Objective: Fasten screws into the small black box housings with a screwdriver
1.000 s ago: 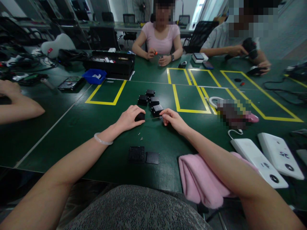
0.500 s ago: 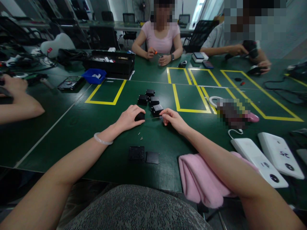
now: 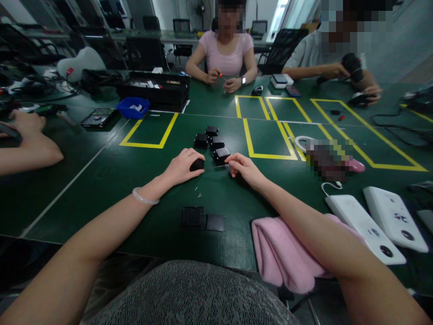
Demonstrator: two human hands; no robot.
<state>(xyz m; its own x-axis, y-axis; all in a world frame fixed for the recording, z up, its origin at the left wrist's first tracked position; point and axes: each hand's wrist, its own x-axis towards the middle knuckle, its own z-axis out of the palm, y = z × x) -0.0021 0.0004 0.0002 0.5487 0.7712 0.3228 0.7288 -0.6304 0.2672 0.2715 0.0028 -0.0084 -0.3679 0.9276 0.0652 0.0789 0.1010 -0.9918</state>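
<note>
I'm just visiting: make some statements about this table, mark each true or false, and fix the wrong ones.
1. The left hand holds a small black block. True.
2. The right hand is empty. False: the right hand holds a thin metal tool.
3. Tiny silvery screw-like bits lie on the dark green tabletop. True.
4. The folded pink cloth lies left of the two flat square black pieces. False: the cloth lies to their right.
5. A blue plastic tray holds white pieces. True.

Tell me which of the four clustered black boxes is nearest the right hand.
The lower-right box of the cluster, just beside the right hand; the other three boxes lie farther back and to its left.
</note>
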